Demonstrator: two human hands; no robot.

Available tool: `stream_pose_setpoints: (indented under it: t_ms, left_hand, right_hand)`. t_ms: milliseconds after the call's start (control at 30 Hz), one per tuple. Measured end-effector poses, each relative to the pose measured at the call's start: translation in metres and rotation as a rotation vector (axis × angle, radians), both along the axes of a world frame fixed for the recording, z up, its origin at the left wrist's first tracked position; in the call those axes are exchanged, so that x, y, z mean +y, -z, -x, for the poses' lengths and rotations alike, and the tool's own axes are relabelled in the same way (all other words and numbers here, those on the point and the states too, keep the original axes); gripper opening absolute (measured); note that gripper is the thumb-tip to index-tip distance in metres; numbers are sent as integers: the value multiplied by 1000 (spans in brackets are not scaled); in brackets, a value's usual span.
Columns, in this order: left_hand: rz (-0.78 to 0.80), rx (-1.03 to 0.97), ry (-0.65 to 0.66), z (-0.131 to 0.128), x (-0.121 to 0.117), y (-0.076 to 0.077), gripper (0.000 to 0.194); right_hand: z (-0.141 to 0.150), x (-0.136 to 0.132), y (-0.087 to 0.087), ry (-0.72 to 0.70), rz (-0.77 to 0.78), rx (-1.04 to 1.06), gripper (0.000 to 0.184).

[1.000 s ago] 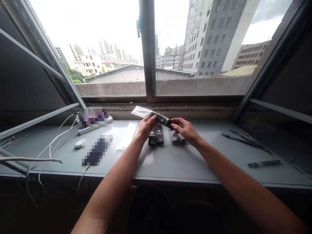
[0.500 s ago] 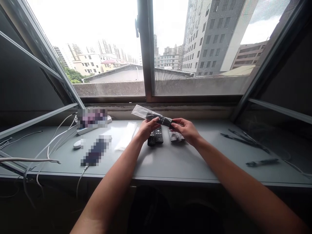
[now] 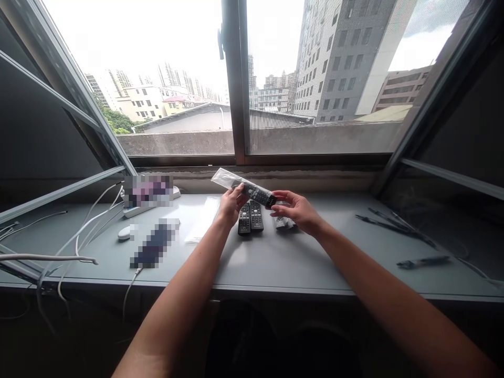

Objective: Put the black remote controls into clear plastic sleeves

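A black remote control (image 3: 258,195) lies tilted inside a clear plastic sleeve (image 3: 223,177), whose slack end sticks out to the upper left. My left hand (image 3: 231,206) grips its left part, thumb on top. At the lower right end, the fingers of my right hand (image 3: 296,211) close around the remote's tip. Below, two bare black remotes (image 3: 244,220) rest side by side on the desk. Partly hidden behind my right hand is a small item in crinkled clear wrapping (image 3: 282,223). Left of my left forearm lie flat clear plastic sleeves (image 3: 201,224).
A blurred-out phone-like object (image 3: 155,244) with a cable and a white mouse-like item (image 3: 124,233) are on the left. Behind them sits a white power strip (image 3: 144,207). Dark cables (image 3: 394,228) and a pen-like object (image 3: 423,262) lie right. Metal frames flank the desk (image 3: 283,268).
The remote has slid deeper toward the sleeve's right end. My left hand has shifted back slightly left along it, and my right fingers have moved onto its tip.
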State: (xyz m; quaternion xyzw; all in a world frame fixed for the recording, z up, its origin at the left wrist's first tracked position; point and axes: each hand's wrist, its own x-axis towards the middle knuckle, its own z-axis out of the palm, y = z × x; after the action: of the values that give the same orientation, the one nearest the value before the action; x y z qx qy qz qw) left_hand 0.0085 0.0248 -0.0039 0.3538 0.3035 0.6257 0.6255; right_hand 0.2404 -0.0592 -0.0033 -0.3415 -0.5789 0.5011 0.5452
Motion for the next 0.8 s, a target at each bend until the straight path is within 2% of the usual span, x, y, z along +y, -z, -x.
stream_pose_setpoints:
  t_ms: [133, 233, 300, 367, 567, 667, 800]
  left_hand:
    - [-32, 77, 192, -4, -7, 3, 42]
    - [-67, 160, 357, -7, -14, 4, 45]
    - [-82, 191, 410, -7, -15, 4, 44]
    - [-74, 177, 385, -6, -13, 4, 44]
    - [33, 44, 132, 0, 0, 3, 35]
    - [23, 49, 120, 0, -2, 1, 31]
    - [2, 86, 170, -4, -10, -1, 29]
  right_hand:
    - [1, 0, 0, 80, -14, -75, 69]
    - [2, -2, -3, 89, -23, -122, 62]
    - [3, -4, -6, 99, -2, -132, 55]
    - [3, -4, -7, 124, 23, -135, 49]
    - [4, -6, -9, 125, -19, -149, 37]
    - [6, -7, -8, 81, -35, -158, 37]
    - [7, -5, -5, 71, -11, -157, 45]
